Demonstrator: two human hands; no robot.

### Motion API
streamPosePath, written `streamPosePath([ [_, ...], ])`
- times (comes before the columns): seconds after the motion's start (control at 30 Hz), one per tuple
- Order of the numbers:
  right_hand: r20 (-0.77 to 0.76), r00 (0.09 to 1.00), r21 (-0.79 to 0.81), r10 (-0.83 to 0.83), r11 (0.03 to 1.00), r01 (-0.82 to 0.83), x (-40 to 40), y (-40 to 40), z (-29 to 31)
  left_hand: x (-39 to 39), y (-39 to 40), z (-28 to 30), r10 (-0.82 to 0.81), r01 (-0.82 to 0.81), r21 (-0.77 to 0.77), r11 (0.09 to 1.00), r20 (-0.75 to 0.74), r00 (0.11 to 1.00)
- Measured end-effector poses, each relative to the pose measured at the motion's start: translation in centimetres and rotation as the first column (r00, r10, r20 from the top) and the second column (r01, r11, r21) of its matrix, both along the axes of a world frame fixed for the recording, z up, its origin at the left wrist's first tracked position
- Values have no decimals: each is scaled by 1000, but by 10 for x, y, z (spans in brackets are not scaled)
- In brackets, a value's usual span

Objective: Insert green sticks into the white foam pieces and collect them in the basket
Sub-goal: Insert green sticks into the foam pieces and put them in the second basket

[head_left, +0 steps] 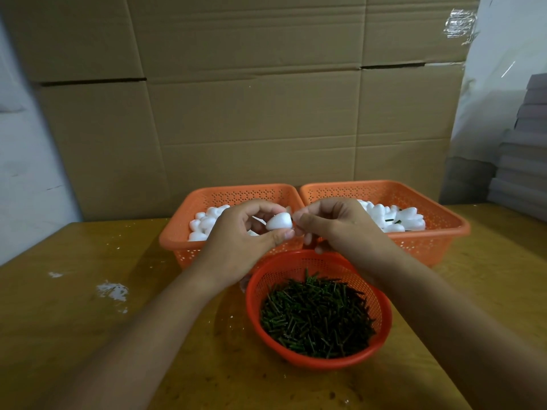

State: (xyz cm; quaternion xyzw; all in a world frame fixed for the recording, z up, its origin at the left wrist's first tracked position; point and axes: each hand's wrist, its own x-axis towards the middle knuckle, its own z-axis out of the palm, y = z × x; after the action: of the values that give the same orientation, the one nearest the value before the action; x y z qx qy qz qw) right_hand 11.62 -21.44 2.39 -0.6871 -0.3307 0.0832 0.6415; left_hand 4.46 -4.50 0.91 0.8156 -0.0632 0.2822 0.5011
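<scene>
holding: my left hand pinches a white foam piece between thumb and fingers, above the gap between the two rectangular baskets
right hand: fingertips pinched together just beside the foam; what they hold is too small to tell
edges: round basket of green sticks sits near me; left basket and right basket touch side by side behind it, cardboard wall close behind
open room: bare wooden table left and right
writing: none readable
foam look: smooth, white, rounded, tapering
</scene>
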Motion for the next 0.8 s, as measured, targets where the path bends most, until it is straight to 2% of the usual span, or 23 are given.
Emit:
streamPosePath([
  [0.4, 1, 1000, -40, 16, 999, -16, 1, 4, -8, -1, 3, -1, 28, -28, 65, 997, -6, 1000],
  [0.5, -49, 998, -48, 44, 998, -46, 1, 5, -9, -1, 5, 1, 12, -12, 14, 1000, -2, 1000],
  [0.67, -91, 992, -83, 85, 992, -93, -1, 3, -6, -1, 5, 3, -41, 40, -175, 984, -2, 999],
  [0.8, -90, 993, -138, 81, 986, -93, -2, 3, -6, -1, 4, 3, -83, 74, -218, 973, -34, 996],
])
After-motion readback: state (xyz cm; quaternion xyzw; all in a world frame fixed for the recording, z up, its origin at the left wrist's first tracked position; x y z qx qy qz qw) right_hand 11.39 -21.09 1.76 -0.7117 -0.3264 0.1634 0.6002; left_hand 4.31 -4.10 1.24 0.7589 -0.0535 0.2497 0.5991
